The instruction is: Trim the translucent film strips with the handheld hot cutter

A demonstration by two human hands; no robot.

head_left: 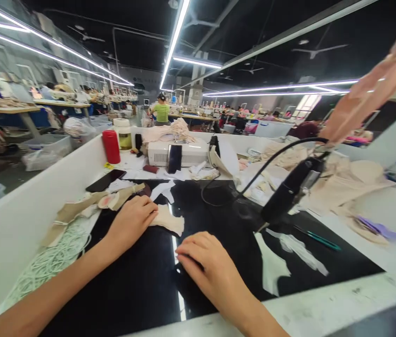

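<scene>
On the glossy black work surface (124, 276), my left hand (133, 222) has its fingers closed over the near end of a small cream fabric piece (168, 220). My right hand (212, 262) hovers or rests just to the right of it, thumb and fingers pinched together; whether anything is between the fingertips is hidden. A white fabric piece (164, 189) lies beyond my left hand. Right of my right hand are a pale cut fabric piece (271, 264) and a crumpled white strip (301, 250). A black handheld tool (289, 192) with a cable leans above them.
Green-handled tweezers or a similar thin tool (324, 241) lie at the right. Pale green cord (57, 255) heaps along the left wall. A phone (106, 180), a red bottle (111, 146), a jar (123, 133) and a white machine (194, 152) stand behind. Beige fabric (345, 182) piles up at right.
</scene>
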